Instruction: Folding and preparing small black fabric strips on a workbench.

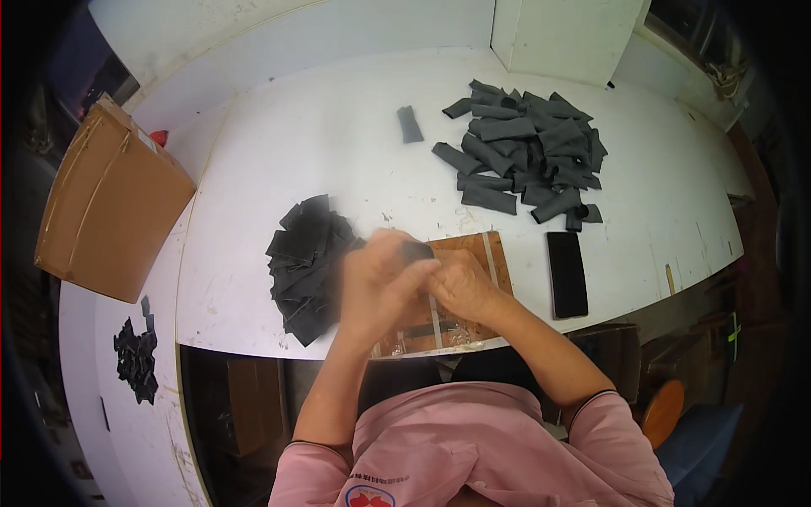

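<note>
My two hands meet over the front of the white table, above a brown wooden board [499,253]. Between them is a small dark fabric piece [416,251], of which only the top shows. My left hand [378,279], somewhat blurred, is closed round it with the thumb across the front. Closed against the same piece from the other side is my right hand [465,283]. Just left of my left hand lies a heap of flat black fabric pieces [306,253]. Farther off to the right is a large pile of dark grey fabric tubes [524,152].
A black smartphone [567,275] lies right of the board. One grey fabric tube [410,124] rests apart from the pile. At the left stand a cardboard box [118,203] and, nearer me, a smaller black fabric heap [135,362]. A pale box-shaped block [566,38] is at the back.
</note>
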A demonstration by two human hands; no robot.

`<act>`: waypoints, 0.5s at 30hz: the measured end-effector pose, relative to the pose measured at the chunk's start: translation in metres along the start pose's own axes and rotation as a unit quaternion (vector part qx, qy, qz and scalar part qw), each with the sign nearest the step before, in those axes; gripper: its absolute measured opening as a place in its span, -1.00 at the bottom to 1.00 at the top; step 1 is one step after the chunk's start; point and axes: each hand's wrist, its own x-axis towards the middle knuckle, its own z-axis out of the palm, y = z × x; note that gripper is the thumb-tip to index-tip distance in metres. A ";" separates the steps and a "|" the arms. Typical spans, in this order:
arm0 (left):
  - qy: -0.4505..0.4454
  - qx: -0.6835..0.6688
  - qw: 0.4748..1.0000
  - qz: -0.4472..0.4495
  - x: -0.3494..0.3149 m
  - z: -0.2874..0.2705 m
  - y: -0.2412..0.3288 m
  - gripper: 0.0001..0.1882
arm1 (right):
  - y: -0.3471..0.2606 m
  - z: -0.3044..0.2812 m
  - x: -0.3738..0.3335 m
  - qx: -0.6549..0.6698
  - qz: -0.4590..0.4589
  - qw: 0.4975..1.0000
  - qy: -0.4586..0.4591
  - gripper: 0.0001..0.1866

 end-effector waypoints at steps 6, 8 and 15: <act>0.075 -0.065 0.995 0.029 -0.007 0.010 0.003 -0.82 | -0.003 -0.005 0.005 -0.034 0.034 0.997 -0.054 -0.62; 0.119 -0.133 0.983 0.039 -0.009 0.010 0.005 -0.82 | -0.009 -0.010 0.008 -0.034 0.052 0.995 -0.073 -0.63; 0.132 -0.331 0.933 0.047 -0.009 0.008 0.004 -0.81 | -0.012 -0.011 0.013 -0.087 0.052 0.990 -0.094 -0.64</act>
